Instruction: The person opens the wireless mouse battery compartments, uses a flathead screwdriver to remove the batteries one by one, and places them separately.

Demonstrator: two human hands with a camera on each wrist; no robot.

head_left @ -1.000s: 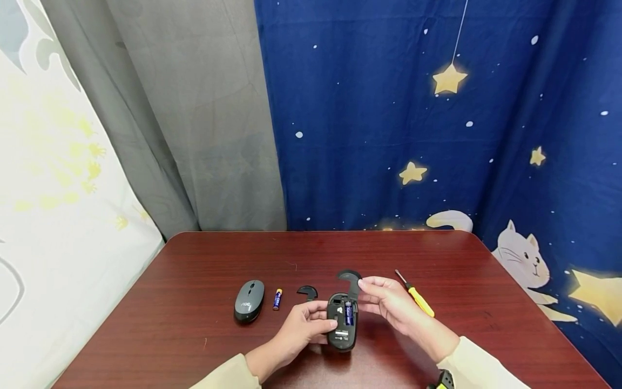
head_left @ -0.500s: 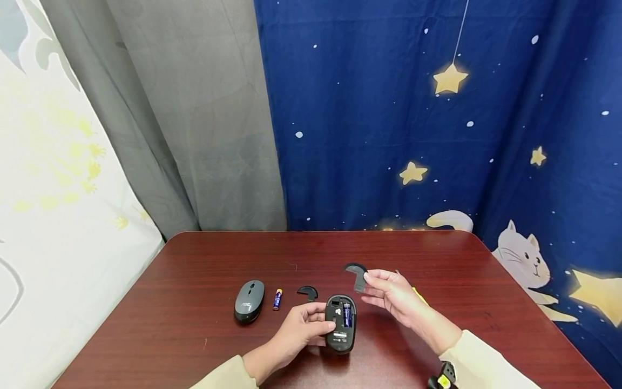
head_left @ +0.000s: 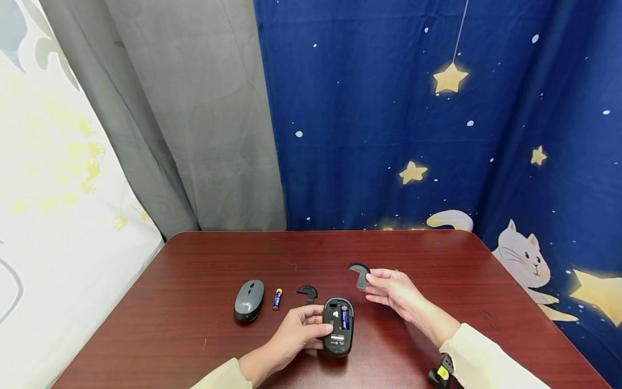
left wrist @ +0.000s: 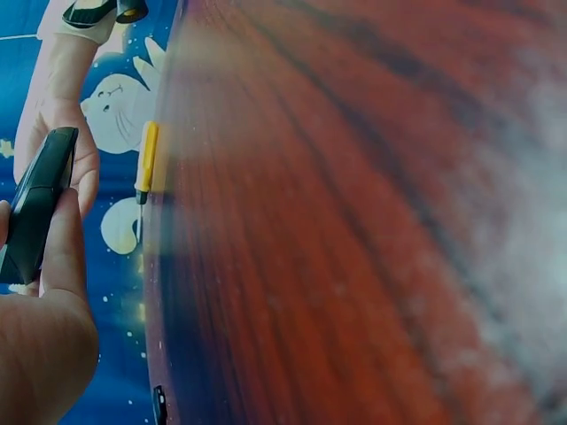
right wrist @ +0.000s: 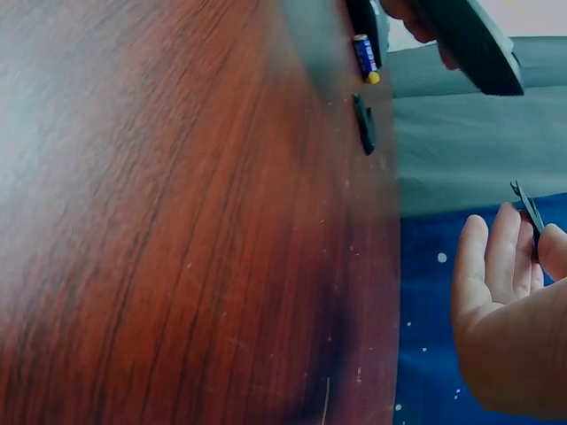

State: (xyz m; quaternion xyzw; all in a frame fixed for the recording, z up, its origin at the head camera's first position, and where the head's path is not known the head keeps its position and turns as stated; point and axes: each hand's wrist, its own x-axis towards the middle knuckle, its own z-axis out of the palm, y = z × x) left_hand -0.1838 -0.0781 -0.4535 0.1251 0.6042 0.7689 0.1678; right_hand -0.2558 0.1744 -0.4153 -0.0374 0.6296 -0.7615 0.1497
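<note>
My left hand (head_left: 300,330) grips a black computer mouse (head_left: 338,341) by its side, underside facing up. Its compartment stands uncovered, with a blue battery (head_left: 345,317) lying inside. Off to the right, my right hand (head_left: 394,289) pinches a thin dark battery cover (head_left: 361,274) with a curved top and a straight tab, apart from the mouse. The right wrist view shows this cover (right wrist: 529,212) edge-on between thumb and fingers. In the left wrist view the mouse (left wrist: 40,204) appears from the side, held between thumb and fingers.
A second, grey mouse (head_left: 249,300) sits upright at left on the table (head_left: 214,259). Beside it lie a loose blue battery (head_left: 277,299) and another dark battery cover (head_left: 308,293). A yellow-handled screwdriver (left wrist: 149,159) rests on the table at right, mostly hidden behind the right hand in the head view.
The right hand has drawn the cover off the mouse, moving it right and slightly away. The left hand has shifted the mouse slightly left and nearer the person.
</note>
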